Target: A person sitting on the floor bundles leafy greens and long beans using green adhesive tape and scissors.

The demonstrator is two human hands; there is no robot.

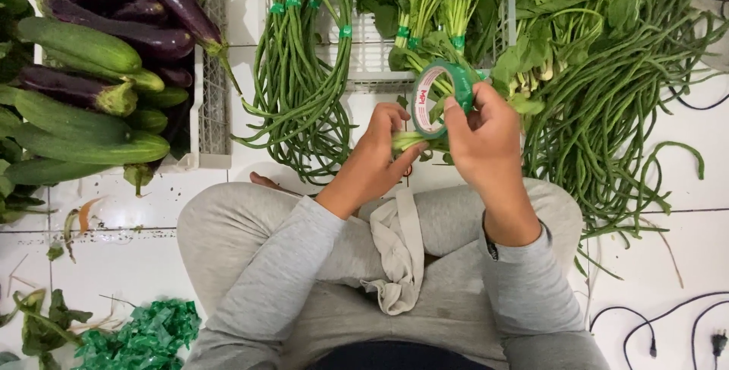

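I sit cross-legged on a white tiled floor in grey clothes. My left hand [377,159] grips the pale stems of a bunch of leafy greens [431,45] that lies away from me. My right hand [484,136] holds a roll of green adhesive tape [440,96] right over those stems, thumb on the roll's rim. The two hands nearly touch at the stems. A beige cloth [400,252] lies in my lap.
A white crate [214,74] at the left holds cucumbers [80,45] and purple eggplants [144,5]. Taped bundles of long beans [304,74] lie ahead; loose long beans [607,127] spread at the right. Crumpled green plastic [140,339] lies at lower left; black cables [661,320] at lower right.
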